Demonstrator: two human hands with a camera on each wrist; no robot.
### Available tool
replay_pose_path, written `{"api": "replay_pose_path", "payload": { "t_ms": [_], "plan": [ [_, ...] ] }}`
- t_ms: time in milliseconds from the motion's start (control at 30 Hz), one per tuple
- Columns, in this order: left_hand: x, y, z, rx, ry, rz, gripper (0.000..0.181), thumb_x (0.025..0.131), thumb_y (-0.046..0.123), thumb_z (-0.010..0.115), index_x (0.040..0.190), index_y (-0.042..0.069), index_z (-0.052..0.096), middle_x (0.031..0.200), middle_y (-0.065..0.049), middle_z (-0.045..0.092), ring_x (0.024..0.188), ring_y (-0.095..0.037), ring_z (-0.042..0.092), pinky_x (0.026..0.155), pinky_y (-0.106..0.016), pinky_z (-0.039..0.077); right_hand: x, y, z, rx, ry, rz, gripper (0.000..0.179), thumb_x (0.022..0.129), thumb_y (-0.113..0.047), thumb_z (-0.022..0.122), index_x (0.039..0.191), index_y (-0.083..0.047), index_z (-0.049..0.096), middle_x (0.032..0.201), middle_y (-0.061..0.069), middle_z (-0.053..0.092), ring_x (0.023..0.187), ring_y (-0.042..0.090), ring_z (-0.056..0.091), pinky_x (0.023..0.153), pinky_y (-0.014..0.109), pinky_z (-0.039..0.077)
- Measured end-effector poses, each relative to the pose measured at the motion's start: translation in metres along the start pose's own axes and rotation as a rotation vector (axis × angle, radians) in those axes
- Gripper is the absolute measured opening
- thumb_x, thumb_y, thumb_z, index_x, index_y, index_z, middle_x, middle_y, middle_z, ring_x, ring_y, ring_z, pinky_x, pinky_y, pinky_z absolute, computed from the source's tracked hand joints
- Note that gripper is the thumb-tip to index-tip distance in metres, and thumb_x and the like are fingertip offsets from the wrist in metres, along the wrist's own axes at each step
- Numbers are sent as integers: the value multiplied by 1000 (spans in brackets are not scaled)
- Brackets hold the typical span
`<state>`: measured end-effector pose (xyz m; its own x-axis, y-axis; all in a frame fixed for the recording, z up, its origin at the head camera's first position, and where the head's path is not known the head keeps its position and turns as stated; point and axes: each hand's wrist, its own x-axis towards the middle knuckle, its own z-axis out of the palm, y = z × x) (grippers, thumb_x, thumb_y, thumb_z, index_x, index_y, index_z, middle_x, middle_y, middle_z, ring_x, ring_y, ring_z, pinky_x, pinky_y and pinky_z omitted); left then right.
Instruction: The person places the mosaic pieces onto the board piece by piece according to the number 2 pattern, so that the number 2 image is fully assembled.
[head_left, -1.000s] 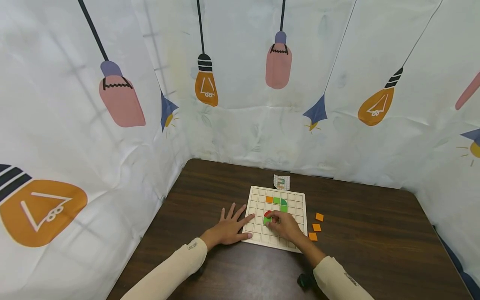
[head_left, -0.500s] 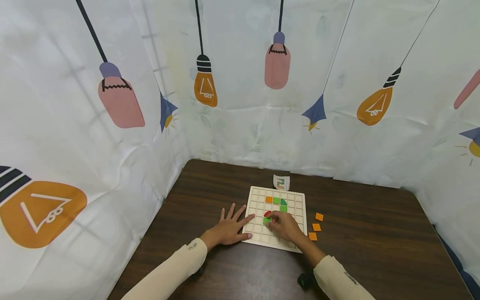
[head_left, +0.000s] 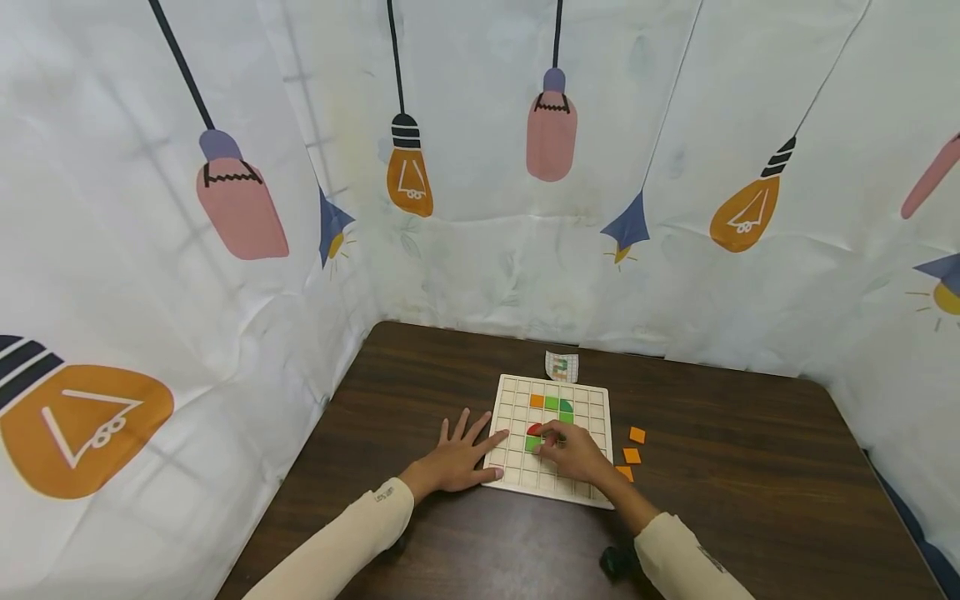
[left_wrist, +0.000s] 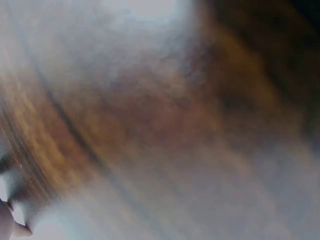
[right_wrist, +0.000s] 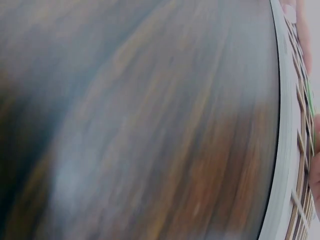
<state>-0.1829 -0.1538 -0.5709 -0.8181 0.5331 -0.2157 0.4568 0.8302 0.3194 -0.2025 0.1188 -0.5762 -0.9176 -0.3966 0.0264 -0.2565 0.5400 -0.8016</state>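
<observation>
A pale gridded board [head_left: 510, 408] lies on the dark wooden table. My left hand [head_left: 455, 462] rests at its left edge, fingers spread, with thumb and a fingertip over the rim. On the grid, the thumb and index finger of my right hand [head_left: 576, 454] pinch a green square tile [head_left: 532, 444], just below a red rounded piece [head_left: 533, 430]. Higher on the board sit an orange tile [head_left: 536, 401], a green tile [head_left: 552, 403], a dark green quarter-round piece [head_left: 566, 406] and another green tile [head_left: 566, 418]. My right hand hides some cells.
Three loose orange tiles [head_left: 632, 456] lie right of the board, the lowest partly behind my right wrist. A small printed pattern card [head_left: 562, 367] is beyond the board's far edge. Near my right sleeve is a small dark object [head_left: 613, 563]. Printed white sheets [head_left: 480, 275] stand behind the table.
The head view has shifted slightly. My right forearm has edged a little to the right and covers more of the lowest loose orange tile. The left hand stays still.
</observation>
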Motion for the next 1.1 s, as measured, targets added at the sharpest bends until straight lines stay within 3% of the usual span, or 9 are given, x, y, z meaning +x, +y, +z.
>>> {"api": "replay_pose_path", "payload": {
  "t_ms": [267, 500, 767, 1100],
  "plan": [
    [0, 1, 1, -10, 12, 13, 73, 99, 68, 42, 161, 35, 22, 169, -11, 9, 152, -51, 2, 112, -78, 9, -11, 18, -24, 50, -12, 2, 28, 95, -21, 72, 118, -5, 69, 87, 0, 65, 62, 6, 56, 58, 24, 48],
    [0, 1, 0, -14, 5, 13, 73, 99, 67, 42, 161, 36, 21, 170, -11, 9, 152, -51, 1, 112, -77, 8, -25, 32, -53, 34, 41, 68, 26, 94, -19, 73, 116, -5, 70, 86, 1, 64, 59, 7, 51, 54, 25, 45],
    [0, 0, 1, -3, 9, 9, 73, 99, 68, 42, 161, 35, 21, 169, -11, 9, 152, -52, 2, 112, -77, 9, -42, 52, -85, 13, 89, 71, 27, 93, -11, 73, 117, -1, 67, 84, 3, 61, 57, 9, 53, 52, 28, 48],
    [2, -3, 3, 6, 7, 17, 73, 99, 68, 41, 161, 36, 20, 169, -12, 9, 152, -52, 2, 111, -78, 10, -53, 71, -110, -66, 148, 136, 34, 92, -20, 75, 121, -5, 67, 103, 11, 63, 51, 11, 52, 49, 28, 47]
  ]
}}
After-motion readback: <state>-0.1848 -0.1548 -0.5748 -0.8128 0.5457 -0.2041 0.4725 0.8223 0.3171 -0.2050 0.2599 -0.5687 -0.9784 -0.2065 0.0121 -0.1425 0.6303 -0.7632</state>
